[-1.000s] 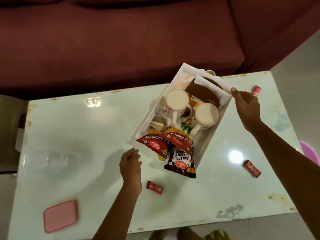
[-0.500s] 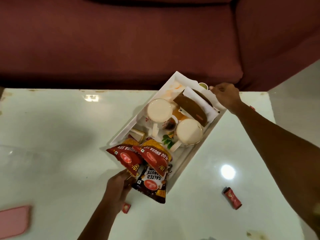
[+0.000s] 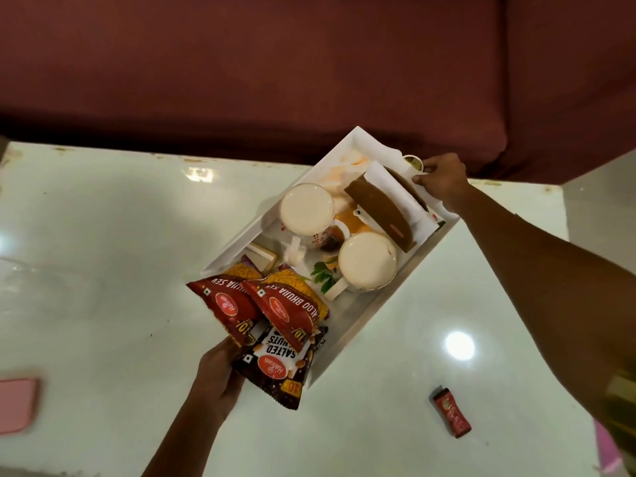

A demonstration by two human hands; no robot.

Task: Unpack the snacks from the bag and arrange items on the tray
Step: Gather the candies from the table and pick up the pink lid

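Note:
A white tray (image 3: 378, 324) lies slantwise on the glossy white table (image 3: 103, 270). It holds two mugs of milky drink (image 3: 306, 208) (image 3: 367, 260), a brown folded dosa (image 3: 378, 211) on paper and a small chutney cup (image 3: 413, 163). Two red Aloo Bhujia packets (image 3: 227, 304) (image 3: 289, 311) and a dark Salted Peanuts packet (image 3: 275, 366) overhang its near end. My left hand (image 3: 220, 370) grips that near end, its fingers hidden under the packets. My right hand (image 3: 442, 179) grips the far corner by the cup.
A small red sachet (image 3: 451, 416) lies on the table to the right of the tray. A pink lid (image 3: 15, 404) sits at the left edge of view. A maroon sofa (image 3: 275, 63) runs along the table's far side.
My left hand went from the bare table to the tray's near end under the packets. My right hand slid to the far corner. The sachet near my left hand is out of sight.

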